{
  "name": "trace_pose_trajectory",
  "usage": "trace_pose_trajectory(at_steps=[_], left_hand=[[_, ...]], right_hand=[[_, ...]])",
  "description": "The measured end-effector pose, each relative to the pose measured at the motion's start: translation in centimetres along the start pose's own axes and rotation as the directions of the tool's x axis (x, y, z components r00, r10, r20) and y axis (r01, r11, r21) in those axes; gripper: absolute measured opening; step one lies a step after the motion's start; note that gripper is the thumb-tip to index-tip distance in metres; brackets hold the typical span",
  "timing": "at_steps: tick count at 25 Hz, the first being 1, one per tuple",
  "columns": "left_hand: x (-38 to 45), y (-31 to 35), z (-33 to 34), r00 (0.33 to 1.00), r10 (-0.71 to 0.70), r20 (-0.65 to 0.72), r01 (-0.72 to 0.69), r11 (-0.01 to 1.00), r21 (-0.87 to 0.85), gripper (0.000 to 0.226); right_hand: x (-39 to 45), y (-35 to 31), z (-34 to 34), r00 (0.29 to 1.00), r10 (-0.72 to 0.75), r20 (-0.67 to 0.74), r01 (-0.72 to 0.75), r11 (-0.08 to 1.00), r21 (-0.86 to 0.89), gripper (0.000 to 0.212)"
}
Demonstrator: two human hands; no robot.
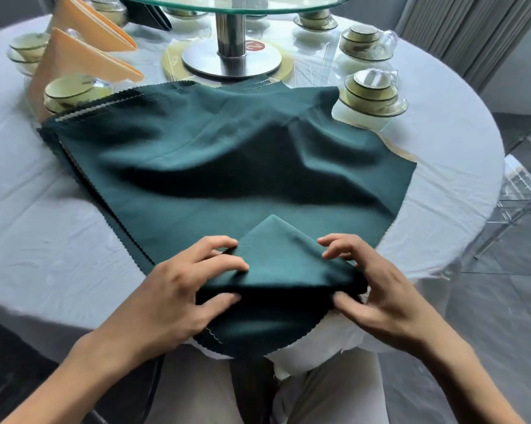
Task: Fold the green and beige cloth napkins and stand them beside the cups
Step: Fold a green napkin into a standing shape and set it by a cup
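I'm looking down on a dark green napkin [227, 154] spread in soft, rumpled waves over the white-clothed round table [37, 209], its zigzag pinked edges showing along the left side, where more layers of green cloth peek out beneath it. At the near edge a corner is turned up into a smooth triangular flap, point aimed away from me. My left hand [178, 289] has that fold pinched: fingers curled on top of the flap's left side, thumb tucked under the dark crease. My right hand [371, 286] mirrors it on the right, thumb pressed at the fold's lower edge, fingers arched over the top; the fingertips look barely on the fabric, and motion blur makes the contact hard to judge. Far left, two beige napkins [83, 59] already stand as crisp, stiff triangles beside pale, dark-rimmed cups [71, 90] stacked on saucers. More cups [371, 87] sit far right, wrapped in what looks like clear glossy film. A folded dark napkin [151, 15] stands far back, partly cut off by the glass turntable [227, 1], which rests on a brushed-metal post [230, 32] and round base. A red label on the post is unreadable. The green cloth's near corner droops off the table toward my lap, its underside hidden.
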State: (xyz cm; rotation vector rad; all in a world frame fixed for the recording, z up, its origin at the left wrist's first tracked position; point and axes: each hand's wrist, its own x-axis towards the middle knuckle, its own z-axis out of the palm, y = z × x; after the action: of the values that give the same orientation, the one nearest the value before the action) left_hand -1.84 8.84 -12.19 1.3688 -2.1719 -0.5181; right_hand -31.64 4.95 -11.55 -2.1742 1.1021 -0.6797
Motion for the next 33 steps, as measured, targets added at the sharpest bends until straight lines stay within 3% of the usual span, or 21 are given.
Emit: trace_pose_trajectory(at_steps=[4, 7, 9, 12, 15, 16, 18, 20, 23, 25, 30, 33], left_hand=[[-1.8, -1.0, 1.0, 0.981, 0.102, -0.167, -0.089, 0.993, 0.081, 0.026], [-2.8, -1.8, 1.1, 0.968, 0.177, -0.178, -0.152, 0.978, 0.143, 0.027], [-3.2, -1.9, 1.1, 0.963, 0.153, -0.223, -0.117, 0.979, 0.169, 0.027], [-4.0, -1.6, 1.4, 0.956, 0.059, -0.287, 0.003, 0.978, 0.21, 0.029], [-3.8, 0.2, 0.7, 0.968, 0.025, -0.248, 0.051, 0.954, 0.297, 0.043], [-3.0, 1.2, 0.4, 0.968, 0.026, -0.249, 0.054, 0.949, 0.31, 0.046], [-0.4, 2.9, 0.8, 0.975, 0.018, -0.223, 0.056, 0.946, 0.319, 0.049], [2.4, 3.3, 2.4, 0.992, -0.012, -0.123, 0.047, 0.956, 0.289, 0.055], [3.8, 1.1, 4.4, 0.999, -0.027, 0.028, 0.018, 0.954, 0.298, 0.061], [2.8, -0.3, 4.3, 0.998, -0.008, 0.058, -0.016, 0.918, 0.395, 0.06], [-0.6, -1.7, 3.1, 0.996, 0.002, 0.087, -0.038, 0.907, 0.418, 0.058], [-1.0, -1.6, 2.7, 1.0, -0.006, 0.023, -0.003, 0.929, 0.37, 0.054]], right_hand=[[-0.3, 1.1, 1.0, 0.967, -0.051, -0.249, 0.02, 0.992, -0.125, 0.027], [-0.7, 1.6, 1.3, 0.948, -0.177, -0.266, 0.091, 0.947, -0.307, 0.015], [-1.4, 1.7, 1.6, 0.954, -0.203, -0.221, 0.108, 0.92, -0.378, 0.015], [-2.6, 1.0, 1.4, 0.977, -0.094, -0.19, 0.027, 0.944, -0.33, 0.028], [-2.8, -1.5, 1.3, 0.938, 0.106, -0.329, -0.149, 0.983, -0.108, 0.03], [-2.1, -2.4, 1.7, 0.908, 0.129, -0.399, -0.172, 0.982, -0.074, 0.033], [0.8, -4.2, 3.2, 0.886, 0.075, -0.457, -0.172, 0.969, -0.175, 0.038], [4.2, -4.9, 5.7, 0.923, 0.018, -0.385, -0.165, 0.922, -0.351, 0.047], [6.4, -4.4, 8.4, 0.96, 0.211, -0.183, -0.277, 0.808, -0.521, 0.065], [5.0, -2.9, 8.8, 0.947, 0.275, -0.164, -0.316, 0.727, -0.61, 0.067], [0.6, -1.0, 6.4, 0.927, 0.35, -0.134, -0.357, 0.717, -0.599, 0.07], [-0.2, -0.7, 5.9, 0.911, 0.385, -0.146, -0.395, 0.716, -0.576, 0.073]])
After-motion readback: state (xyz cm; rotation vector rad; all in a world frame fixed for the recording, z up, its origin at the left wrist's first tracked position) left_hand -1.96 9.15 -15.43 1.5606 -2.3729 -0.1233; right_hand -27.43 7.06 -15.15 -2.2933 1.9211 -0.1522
